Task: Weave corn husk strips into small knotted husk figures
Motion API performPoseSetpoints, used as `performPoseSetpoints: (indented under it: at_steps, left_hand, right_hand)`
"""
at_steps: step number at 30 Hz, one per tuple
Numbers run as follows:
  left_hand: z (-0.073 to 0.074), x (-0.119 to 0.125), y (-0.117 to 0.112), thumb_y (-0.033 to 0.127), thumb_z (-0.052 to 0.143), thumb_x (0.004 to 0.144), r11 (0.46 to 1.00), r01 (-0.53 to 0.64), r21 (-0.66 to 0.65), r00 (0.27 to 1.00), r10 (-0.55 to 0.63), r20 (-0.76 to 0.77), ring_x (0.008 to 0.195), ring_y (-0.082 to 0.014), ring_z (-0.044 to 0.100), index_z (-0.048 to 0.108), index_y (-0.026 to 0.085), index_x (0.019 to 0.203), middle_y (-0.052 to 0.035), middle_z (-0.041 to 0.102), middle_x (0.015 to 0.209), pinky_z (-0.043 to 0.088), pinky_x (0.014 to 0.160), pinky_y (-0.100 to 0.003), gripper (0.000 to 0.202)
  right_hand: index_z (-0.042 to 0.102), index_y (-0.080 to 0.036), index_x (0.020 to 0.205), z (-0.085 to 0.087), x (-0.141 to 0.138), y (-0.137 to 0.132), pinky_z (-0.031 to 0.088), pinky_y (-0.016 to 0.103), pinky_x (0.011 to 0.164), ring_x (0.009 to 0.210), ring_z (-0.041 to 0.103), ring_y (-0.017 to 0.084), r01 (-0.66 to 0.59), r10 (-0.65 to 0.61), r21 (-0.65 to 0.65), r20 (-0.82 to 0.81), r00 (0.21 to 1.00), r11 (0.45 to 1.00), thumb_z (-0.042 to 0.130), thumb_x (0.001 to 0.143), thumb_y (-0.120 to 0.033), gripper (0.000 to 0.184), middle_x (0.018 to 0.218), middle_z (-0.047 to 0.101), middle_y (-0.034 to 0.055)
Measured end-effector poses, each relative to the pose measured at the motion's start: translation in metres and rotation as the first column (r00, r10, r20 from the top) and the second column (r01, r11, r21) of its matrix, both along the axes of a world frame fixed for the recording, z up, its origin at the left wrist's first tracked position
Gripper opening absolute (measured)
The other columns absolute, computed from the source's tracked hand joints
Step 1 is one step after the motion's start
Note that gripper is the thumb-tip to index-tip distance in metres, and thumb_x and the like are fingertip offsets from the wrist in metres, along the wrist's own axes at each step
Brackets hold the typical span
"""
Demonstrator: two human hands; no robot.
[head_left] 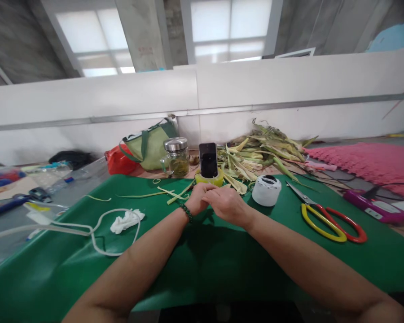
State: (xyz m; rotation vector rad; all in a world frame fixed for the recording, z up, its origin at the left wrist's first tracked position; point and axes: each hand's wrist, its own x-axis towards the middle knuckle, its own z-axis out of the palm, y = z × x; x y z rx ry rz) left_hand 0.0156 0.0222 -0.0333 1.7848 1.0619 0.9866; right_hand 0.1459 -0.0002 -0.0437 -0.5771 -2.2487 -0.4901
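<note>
My left hand (199,200), with a dark green bead bracelet (186,212) at its wrist, meets my right hand (227,204) above the green mat (202,269). Both are closed, fingers pressed together. What they pinch is hidden; a pale bit of corn husk (226,186) shows just above the right hand, and I cannot tell whether it is held. Right behind the hands, a phone (208,159) stands upright in a yellow tape roll (210,179). Thin green husk strips (175,194) lie left of them. A white roll (266,191) sits to the right.
Large scissors (323,217) with yellow and red handles lie at right. Corn husks (265,146) are heaped behind. A glass jar (177,159), a green bag (148,146), crumpled tissue (127,220) and a looped white cable (97,233) are at left. A purple power strip (373,207) lies far right.
</note>
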Motion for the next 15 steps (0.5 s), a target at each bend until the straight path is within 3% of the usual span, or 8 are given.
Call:
performPoseSetpoints:
  at_steps: [4, 8, 10, 12, 14, 15]
  left_hand:
    - [-0.001, 0.0, 0.004, 0.014, 0.063, 0.055, 1.0, -0.004, -0.011, 0.996, 0.005, 0.094, 0.069, -0.0178, 0.057, 0.066, 0.011, 0.059, -0.0039, 0.066, 0.065, 0.047, 0.07, -0.028, 0.006]
    - [0.003, -0.008, 0.009, 0.028, 0.069, 0.06, 1.0, -0.006, -0.024, 0.989, 0.009, 0.15, 0.052, -0.0109, 0.048, 0.061, 0.012, 0.051, 0.0007, 0.055, 0.049, 0.042, 0.054, -0.024, 0.02]
    - [0.007, -0.014, 0.01, 0.034, 0.07, 0.064, 0.996, 0.024, -0.091, 0.981, -0.006, 0.193, 0.049, -0.0086, 0.047, 0.069, 0.011, 0.069, 0.0023, 0.053, 0.05, 0.042, 0.051, -0.022, 0.024]
    - [0.01, -0.02, 0.01, 0.036, 0.074, 0.063, 0.982, 0.069, -0.175, 0.961, -0.019, 0.276, 0.05, -0.0072, 0.049, 0.071, 0.011, 0.087, 0.0027, 0.055, 0.056, 0.046, 0.055, -0.022, 0.035]
    - [0.011, -0.022, 0.009, 0.038, 0.078, 0.061, 0.957, 0.15, -0.249, 0.932, -0.053, 0.358, 0.052, -0.0071, 0.051, 0.07, 0.011, 0.094, 0.0026, 0.056, 0.059, 0.049, 0.059, -0.023, 0.043]
    - [0.011, -0.023, 0.009, 0.04, 0.078, 0.061, 0.944, 0.178, -0.279, 0.918, -0.057, 0.394, 0.053, -0.0074, 0.052, 0.07, 0.011, 0.093, 0.0022, 0.056, 0.06, 0.049, 0.06, -0.024, 0.044]
  right_hand:
    - [0.057, -0.017, 0.074, 0.002, -0.003, -0.001, 0.036, 0.028, 0.056, 0.061, 0.057, 0.016, -0.021, 0.021, -0.012, -0.05, 0.999, 1.0, 0.041, 0.09, -0.014, 0.022, 0.066, 0.063, 0.004]
    - [0.058, -0.018, 0.092, 0.013, 0.003, 0.001, 0.042, 0.025, 0.058, 0.058, 0.056, 0.013, -0.082, -0.002, -0.228, -0.349, 0.937, 0.97, 0.039, 0.094, -0.024, 0.02, 0.069, 0.063, 0.0017]
    - [0.056, -0.019, 0.104, 0.019, 0.011, 0.006, 0.045, 0.026, 0.062, 0.06, 0.056, 0.013, -0.091, -0.101, -0.307, -0.556, 0.825, 0.947, 0.039, 0.094, -0.03, 0.022, 0.073, 0.063, 0.0014]
    - [0.056, -0.019, 0.104, 0.023, 0.02, 0.013, 0.046, 0.027, 0.065, 0.067, 0.057, 0.014, -0.051, -0.205, -0.357, -0.642, 0.738, 0.933, 0.042, 0.091, -0.034, 0.024, 0.077, 0.062, 0.0028]
    - [0.057, -0.017, 0.099, 0.025, 0.025, 0.02, 0.045, 0.028, 0.066, 0.072, 0.058, 0.016, -0.052, -0.275, -0.462, -0.61, 0.743, 0.885, 0.044, 0.089, -0.038, 0.026, 0.08, 0.063, 0.0043]
    - [0.057, -0.017, 0.094, 0.024, 0.026, 0.023, 0.045, 0.028, 0.065, 0.07, 0.058, 0.016, -0.081, -0.296, -0.545, -0.568, 0.768, 0.835, 0.044, 0.089, -0.04, 0.027, 0.078, 0.063, 0.0042]
